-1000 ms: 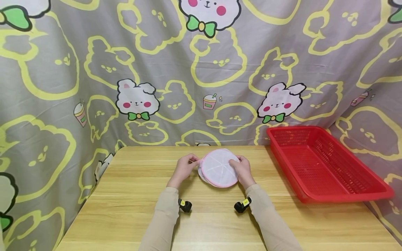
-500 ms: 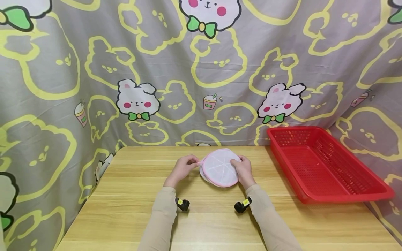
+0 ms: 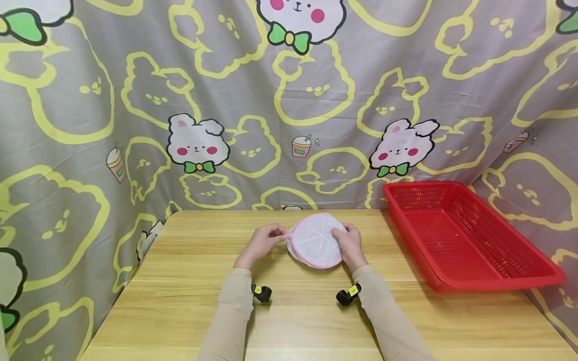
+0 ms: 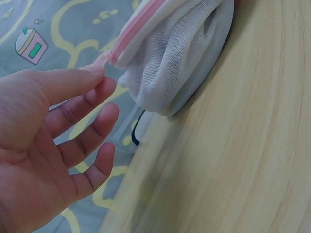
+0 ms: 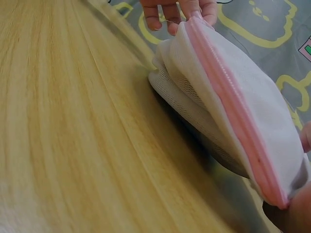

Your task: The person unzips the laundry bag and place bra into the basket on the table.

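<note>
A round white mesh laundry bag (image 3: 316, 241) with a pink zipper (image 5: 233, 104) is held up over the table, its flat lid tilted toward me. My left hand (image 3: 263, 244) pinches the pink tab at the zipper's end between thumb and index finger, the other fingers loosely bent and apart, as the left wrist view shows. My right hand (image 3: 352, 245) grips the bag's right edge, thumb on the lid and fingers behind, mostly hidden. Below the zipper, the mesh side (image 4: 170, 58) hangs in soft folds. The zipper looks closed along the stretch seen in the right wrist view.
A red plastic basket (image 3: 496, 286) with perforated walls stands at the right of the wooden table (image 3: 180, 301). Behind the table hangs a grey curtain (image 3: 253, 100) with cartoon rabbits. Each wrist wears a small black camera (image 3: 346, 297).
My left hand has shifted slightly left, still pinching the tab. The bag has moved a little to the right and up, and my right hand keeps its grip.
</note>
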`<move>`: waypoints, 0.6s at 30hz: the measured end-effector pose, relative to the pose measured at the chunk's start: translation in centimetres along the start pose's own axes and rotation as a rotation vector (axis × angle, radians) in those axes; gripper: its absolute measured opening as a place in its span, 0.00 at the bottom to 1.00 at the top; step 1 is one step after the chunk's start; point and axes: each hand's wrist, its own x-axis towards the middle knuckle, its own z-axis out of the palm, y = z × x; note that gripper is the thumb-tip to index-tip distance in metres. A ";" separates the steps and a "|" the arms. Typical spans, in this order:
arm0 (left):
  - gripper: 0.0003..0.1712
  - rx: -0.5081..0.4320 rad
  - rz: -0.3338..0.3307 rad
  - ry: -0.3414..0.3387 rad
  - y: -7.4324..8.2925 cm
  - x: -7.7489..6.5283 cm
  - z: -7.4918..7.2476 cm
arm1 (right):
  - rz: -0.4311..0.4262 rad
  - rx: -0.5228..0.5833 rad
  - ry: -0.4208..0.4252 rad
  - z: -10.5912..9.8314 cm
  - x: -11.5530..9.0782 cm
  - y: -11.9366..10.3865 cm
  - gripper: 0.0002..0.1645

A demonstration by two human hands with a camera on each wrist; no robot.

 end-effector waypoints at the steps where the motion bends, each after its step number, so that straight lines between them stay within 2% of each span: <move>1: 0.02 -0.001 0.002 -0.005 0.0 0.0 0.0 | -0.003 0.003 0.003 0.0 0.0 0.0 0.24; 11: 0.02 -0.021 0.008 -0.088 0.1 0.0 -0.1 | 0.008 0.043 0.002 -0.1 0.0 0.0 0.29; 18: 0.03 -0.030 0.017 -0.117 0.1 0.0 -0.1 | 0.000 0.056 0.006 -0.2 0.0 0.0 0.28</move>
